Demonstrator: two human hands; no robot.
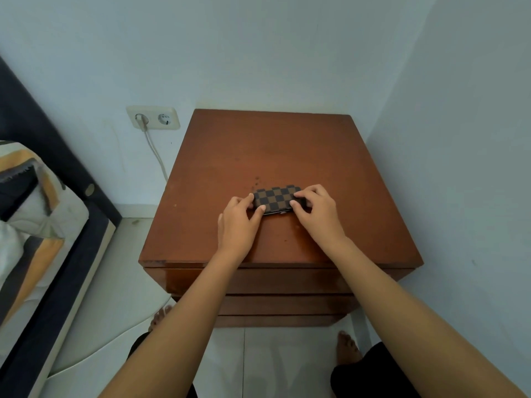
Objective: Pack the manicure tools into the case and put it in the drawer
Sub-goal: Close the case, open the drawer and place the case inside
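Observation:
A small brown-and-black checkered manicure case (276,199) lies closed on top of a brown wooden nightstand (273,150), near its front middle. My left hand (238,225) grips the case's left end with thumb and fingers. On its right end rests my right hand (316,214), fingers curled over the top and front edge. A metal clasp shows at the case's front edge. No loose tools are visible. The nightstand's drawers (258,280) sit shut below the top, partly hidden by my forearms.
A wall socket (153,118) with a white cable plugged in is on the wall to the left. A bed with a dark frame and patterned bedding (31,208) stands at the left. The walls close in behind and to the right. My bare feet are on the white floor.

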